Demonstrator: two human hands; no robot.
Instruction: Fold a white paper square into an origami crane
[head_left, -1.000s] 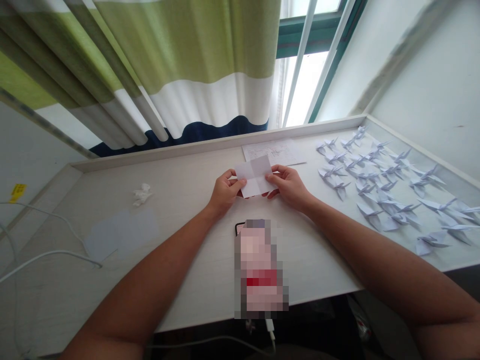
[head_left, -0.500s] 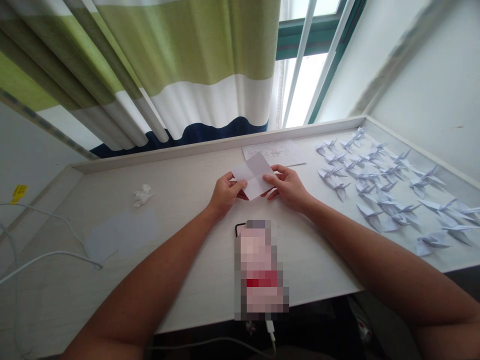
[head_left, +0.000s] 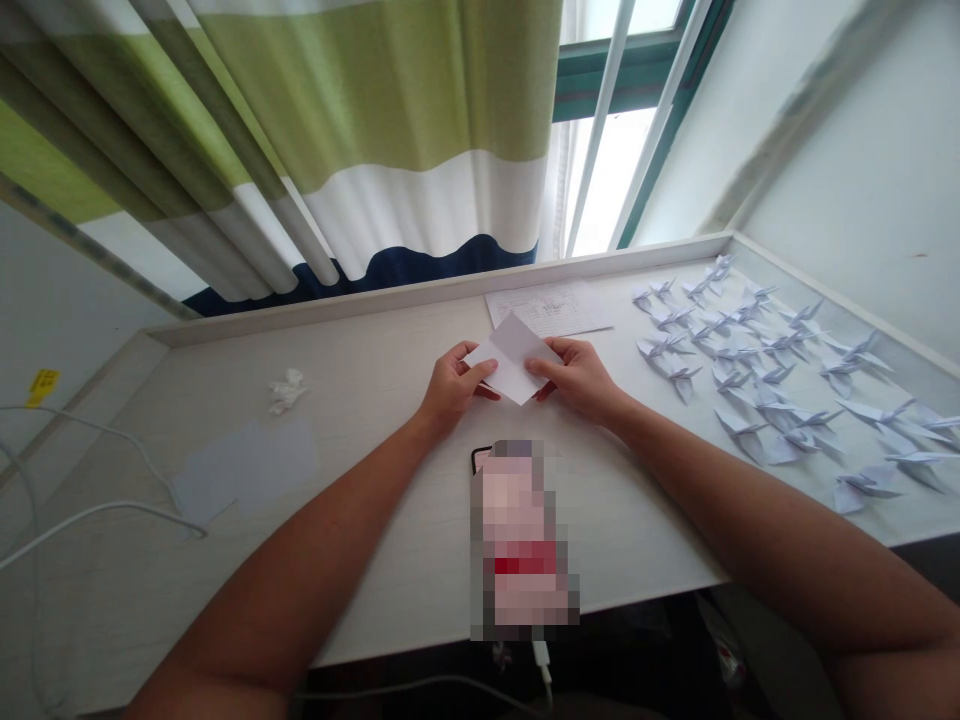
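A small white square of creased paper [head_left: 513, 355] is held just above the pale desk [head_left: 360, 440], turned so one corner points toward me. My left hand [head_left: 452, 385] pinches its left corner with thumb and fingers closed. My right hand [head_left: 576, 375] pinches its right side the same way. Several folded white paper cranes [head_left: 750, 370] lie in rows on the right part of the desk.
A phone [head_left: 521, 535] lies near the desk's front edge with a cable plugged in below. A printed sheet [head_left: 551, 305] lies behind my hands. Flat paper squares [head_left: 240, 470], a crumpled scrap [head_left: 286, 390] and white cables [head_left: 97, 510] sit at left. Striped curtain and window stand behind.
The paper has been turned between my hands from lying square to a diamond position, with a corner now toward me. Both hands stayed in the same place.
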